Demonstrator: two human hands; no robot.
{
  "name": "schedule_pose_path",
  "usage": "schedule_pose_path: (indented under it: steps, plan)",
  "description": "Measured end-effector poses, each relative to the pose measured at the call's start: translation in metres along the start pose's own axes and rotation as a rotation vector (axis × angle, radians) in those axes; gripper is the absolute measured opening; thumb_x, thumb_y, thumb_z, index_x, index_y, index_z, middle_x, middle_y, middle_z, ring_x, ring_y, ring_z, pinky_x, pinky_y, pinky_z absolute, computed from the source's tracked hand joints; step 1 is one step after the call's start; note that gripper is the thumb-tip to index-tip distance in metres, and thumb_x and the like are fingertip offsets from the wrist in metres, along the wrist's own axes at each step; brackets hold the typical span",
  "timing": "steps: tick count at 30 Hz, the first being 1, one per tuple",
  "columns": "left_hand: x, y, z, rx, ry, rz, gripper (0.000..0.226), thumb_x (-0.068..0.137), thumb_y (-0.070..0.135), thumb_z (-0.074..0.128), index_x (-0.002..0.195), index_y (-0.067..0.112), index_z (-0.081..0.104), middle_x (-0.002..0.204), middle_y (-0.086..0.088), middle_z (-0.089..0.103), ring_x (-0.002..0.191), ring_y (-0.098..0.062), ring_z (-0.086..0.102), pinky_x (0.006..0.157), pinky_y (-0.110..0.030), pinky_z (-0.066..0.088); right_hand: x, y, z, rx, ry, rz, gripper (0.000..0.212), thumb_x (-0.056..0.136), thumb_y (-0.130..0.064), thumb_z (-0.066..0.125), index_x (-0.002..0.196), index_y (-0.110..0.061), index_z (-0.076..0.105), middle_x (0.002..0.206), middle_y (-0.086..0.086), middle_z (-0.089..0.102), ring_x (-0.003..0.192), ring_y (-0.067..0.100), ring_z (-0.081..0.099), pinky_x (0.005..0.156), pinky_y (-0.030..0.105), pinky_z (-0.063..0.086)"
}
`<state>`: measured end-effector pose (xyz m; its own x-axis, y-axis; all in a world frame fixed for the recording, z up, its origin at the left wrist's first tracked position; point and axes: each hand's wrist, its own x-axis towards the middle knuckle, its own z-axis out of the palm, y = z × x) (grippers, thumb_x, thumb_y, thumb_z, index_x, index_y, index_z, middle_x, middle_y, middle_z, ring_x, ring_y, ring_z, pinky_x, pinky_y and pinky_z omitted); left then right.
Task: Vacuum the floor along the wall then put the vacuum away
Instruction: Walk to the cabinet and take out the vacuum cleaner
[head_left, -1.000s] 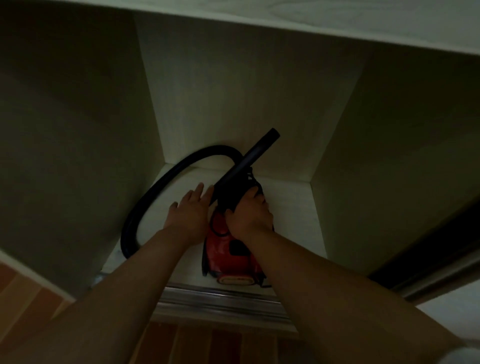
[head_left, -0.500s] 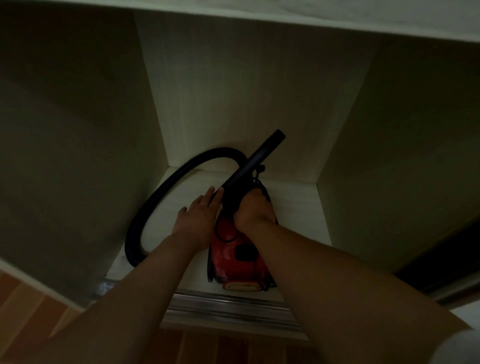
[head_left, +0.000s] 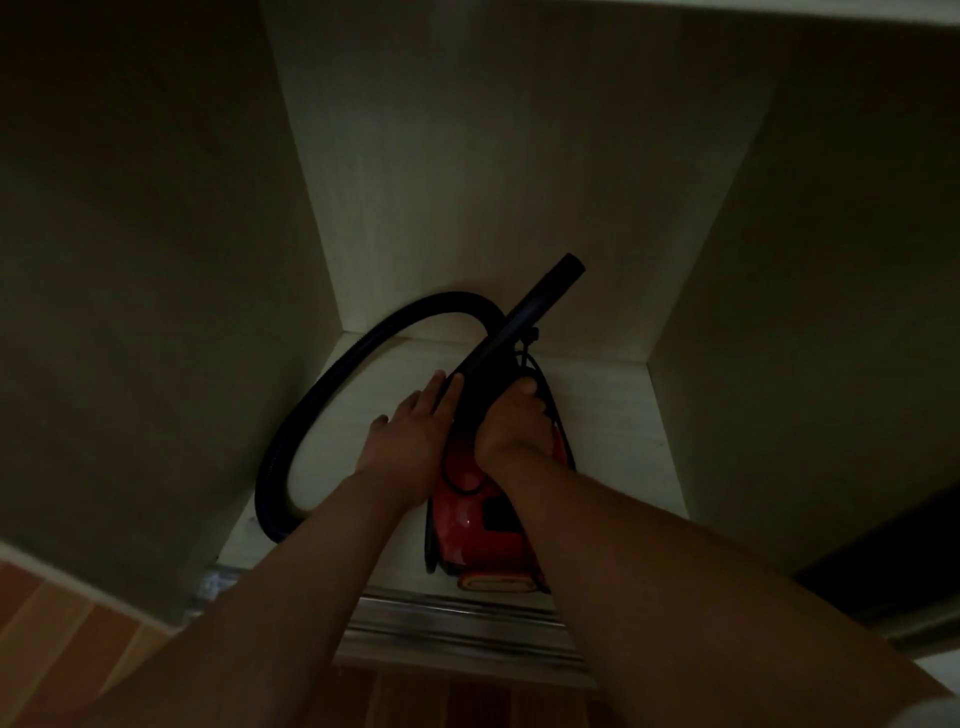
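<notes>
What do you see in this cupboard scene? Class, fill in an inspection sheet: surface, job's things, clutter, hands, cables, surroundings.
Surface: pale cupboard floor, dimly lit, bearing the vacuum.
Job's things: red vacuum stands near the front edge; black hose loops out to its left; black tube slants up towards the back wall.
Clutter: nothing seen.
Hands: left hand has straight fingers lying against the tube's lower end; right hand has fingers curled on the vacuum's top.
Cables: thin black cord runs beside the right hand along the vacuum.
Surroundings: cupboard walls on three sides; metal track in front; wooden floor below.
</notes>
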<state>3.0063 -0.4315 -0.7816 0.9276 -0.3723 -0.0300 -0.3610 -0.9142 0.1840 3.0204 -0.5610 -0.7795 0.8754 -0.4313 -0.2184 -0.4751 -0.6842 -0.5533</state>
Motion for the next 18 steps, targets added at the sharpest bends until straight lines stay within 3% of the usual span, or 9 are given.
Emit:
schedule_pose_path:
  steps: [5, 11, 18]
  plan:
    - [0.007, 0.000, 0.004, -0.001, 0.016, 0.015, 0.096, 0.095, 0.036, 0.056, 0.153, 0.033, -0.019, 0.165, 0.001, -0.012, 0.149, -0.024, 0.015, 0.111, -0.054, 0.034, 0.001, 0.000, 0.001, -0.015, 0.008, 0.009, 0.058, 0.102, -0.033, 0.058, 0.144, -0.005, 0.029, 0.140, 0.019, 0.050, 0.125, 0.032, 0.055, 0.104, 0.043, 0.049]
    - [0.015, -0.003, 0.013, -0.083, 0.060, 0.022, 0.100, 0.092, 0.029, 0.061, 0.152, 0.037, -0.019, 0.165, -0.004, -0.006, 0.142, -0.028, 0.030, 0.100, -0.047, 0.046, 0.002, 0.002, 0.000, -0.017, -0.005, -0.001, 0.059, 0.102, -0.032, 0.058, 0.145, -0.004, 0.028, 0.142, 0.020, 0.049, 0.126, 0.032, 0.054, 0.104, 0.042, 0.049]
    - [0.025, -0.008, 0.040, -0.052, 0.157, 0.051, 0.109, 0.083, 0.049, 0.068, 0.151, 0.043, -0.018, 0.159, -0.013, 0.012, 0.129, -0.034, 0.038, 0.098, -0.047, 0.047, 0.003, 0.003, 0.001, -0.014, -0.008, -0.005, 0.056, 0.106, -0.034, 0.048, 0.148, -0.005, 0.024, 0.145, 0.020, 0.047, 0.127, 0.032, 0.053, 0.102, 0.041, 0.047]
